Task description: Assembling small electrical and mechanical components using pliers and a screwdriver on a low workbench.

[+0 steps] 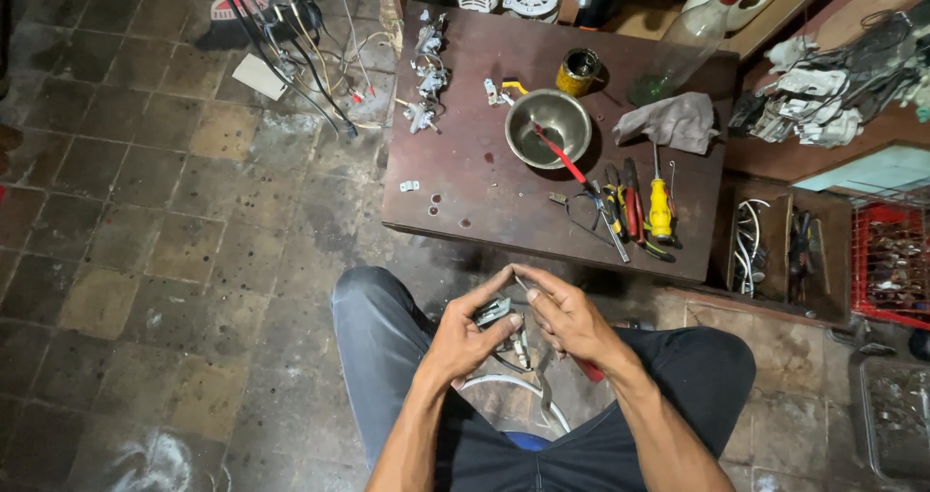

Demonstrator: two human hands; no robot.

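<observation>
Gripping small metal part (494, 313), steel bowl (548, 121), yellow screwdriver (661, 208) beyond

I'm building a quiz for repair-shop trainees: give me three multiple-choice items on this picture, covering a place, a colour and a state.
1. Where does the metal bowl stand?
A. on the low wooden table
B. on the floor
C. in the red crate

2. What colour is the screwdriver handle?
A. blue
B. yellow
C. white

3. What are the hands doing?
A. resting empty
B. gripping the bowl
C. holding a small metal part with wires

Answers: 1 A, the bowl sits on the tabletop. 2 B, the handle is yellow. 3 C, the left hand and right hand meet around the small metal part.
</observation>
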